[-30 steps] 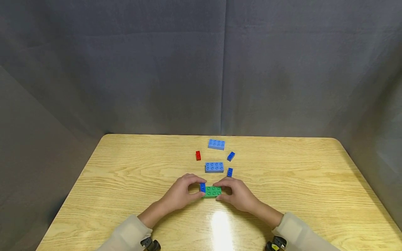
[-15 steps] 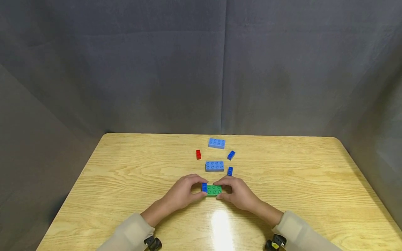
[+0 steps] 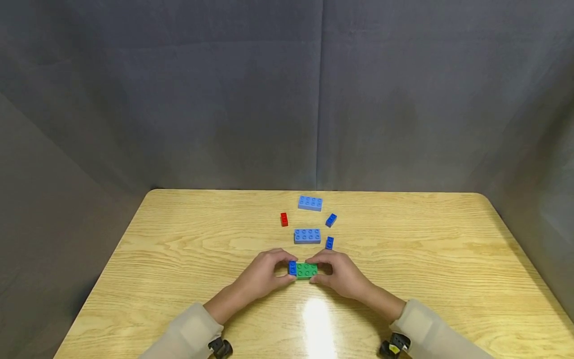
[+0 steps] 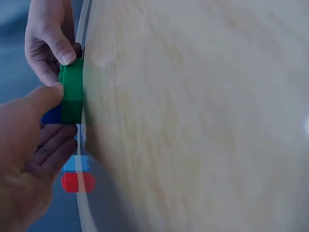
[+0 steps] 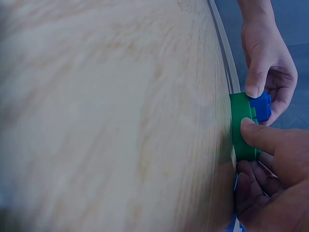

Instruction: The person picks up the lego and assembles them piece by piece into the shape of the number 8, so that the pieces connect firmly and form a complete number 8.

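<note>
A green block (image 3: 307, 271) with studs on top lies on the table in front of the person. On its left end sits a small dark blue block (image 3: 292, 268), flush with that end in the right wrist view. The left hand (image 3: 265, 271) pinches the blue block between thumb and fingers. From the other side, the right hand (image 3: 340, 273) grips the right part of the green block, its thumb (image 5: 260, 135) on the near face. Both blocks also show in the left wrist view, where the left thumb partly covers the blue one.
Beyond the hands lie two light blue blocks, a nearer one (image 3: 307, 236) and a farther one (image 3: 310, 203). A small red block (image 3: 284, 219) is left of them. Two small dark blue blocks (image 3: 331, 220) are to the right, one close to the right hand's fingers.
The left hand has shifted slightly right with the small blue block, which has gone from overhanging the green block's left end to sitting in line with it. The right hand keeps its grip.
</note>
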The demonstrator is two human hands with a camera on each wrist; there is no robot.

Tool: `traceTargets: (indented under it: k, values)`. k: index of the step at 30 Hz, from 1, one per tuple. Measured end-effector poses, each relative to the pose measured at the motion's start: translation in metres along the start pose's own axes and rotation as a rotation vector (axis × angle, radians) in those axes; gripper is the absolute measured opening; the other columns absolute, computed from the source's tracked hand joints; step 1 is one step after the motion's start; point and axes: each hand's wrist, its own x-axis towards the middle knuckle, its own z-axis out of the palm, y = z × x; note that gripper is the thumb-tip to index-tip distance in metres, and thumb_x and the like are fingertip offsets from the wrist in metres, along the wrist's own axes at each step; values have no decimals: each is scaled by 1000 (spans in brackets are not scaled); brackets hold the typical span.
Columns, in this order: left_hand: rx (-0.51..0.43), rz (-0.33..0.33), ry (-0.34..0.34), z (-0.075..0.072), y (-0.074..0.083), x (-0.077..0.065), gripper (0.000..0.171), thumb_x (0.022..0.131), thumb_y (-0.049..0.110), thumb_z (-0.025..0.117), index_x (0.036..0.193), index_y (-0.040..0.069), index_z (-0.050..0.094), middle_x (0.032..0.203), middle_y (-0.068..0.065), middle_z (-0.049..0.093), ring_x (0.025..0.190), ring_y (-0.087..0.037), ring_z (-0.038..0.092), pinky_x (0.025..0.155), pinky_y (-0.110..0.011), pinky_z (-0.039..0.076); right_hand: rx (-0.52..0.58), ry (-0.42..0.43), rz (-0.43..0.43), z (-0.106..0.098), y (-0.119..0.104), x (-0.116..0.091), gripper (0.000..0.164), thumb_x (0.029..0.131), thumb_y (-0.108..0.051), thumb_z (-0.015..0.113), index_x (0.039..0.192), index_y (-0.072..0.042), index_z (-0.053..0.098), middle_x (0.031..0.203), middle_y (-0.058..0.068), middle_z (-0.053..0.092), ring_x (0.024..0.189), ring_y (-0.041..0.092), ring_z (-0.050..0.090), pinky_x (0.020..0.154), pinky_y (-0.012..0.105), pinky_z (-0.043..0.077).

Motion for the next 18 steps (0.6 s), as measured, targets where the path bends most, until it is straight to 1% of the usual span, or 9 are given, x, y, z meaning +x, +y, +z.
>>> traceTargets:
  k: [8,13,18]
  values:
    - [21,-43,-18,0,5,1,34,87,16,83,117,5,71,110,-3,71,98,-16,67,88,-31,57,-7,5,-9,0,0,0,36,84,-12,85,118,-8,75,111,0,71,103,17,65,92,37,55]
    - [-56,-77,-23,0,6,0,34,88,13,81,119,4,70,112,-4,70,99,-16,67,89,-31,57,-4,21,-10,0,-1,-1,36,83,-11,85,118,-7,75,110,0,71,102,17,65,91,36,55]
    - [-128,-78,-18,1,3,-1,36,88,13,82,120,4,69,113,-4,70,101,-18,68,92,-33,56,-7,29,-23,0,-1,-1,36,83,-10,85,117,-5,75,109,1,71,100,17,65,90,35,55]
